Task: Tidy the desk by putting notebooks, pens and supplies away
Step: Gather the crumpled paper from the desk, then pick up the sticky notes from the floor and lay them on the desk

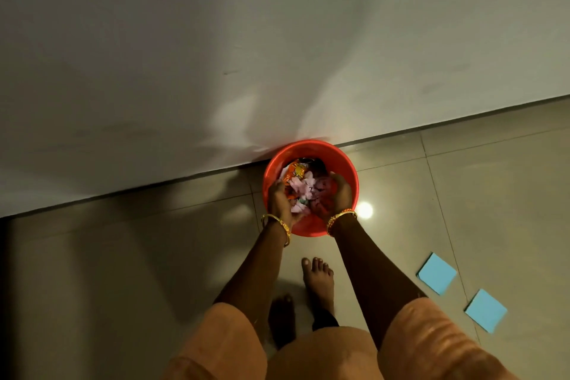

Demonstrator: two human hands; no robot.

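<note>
A red plastic bucket (350,174) stands on the tiled floor against the white wall. Inside it lie pink and white paper scraps (303,190) and an orange snack wrapper (294,173). Both my hands reach down into the bucket. My left hand (279,199) is curled around the scraps on the left side, with pink bits showing at its palm. Opposite it, my right hand (339,194) cups the same pile from the right with its fingers bent down. Gold bangles sit on both wrists.
Two light blue square sticky notes (436,277) (485,310) lie on the floor tiles to the right. My bare feet (319,282) stand just behind the bucket. The white wall (216,55) fills the upper view. A lamp reflection (364,210) glares beside the bucket.
</note>
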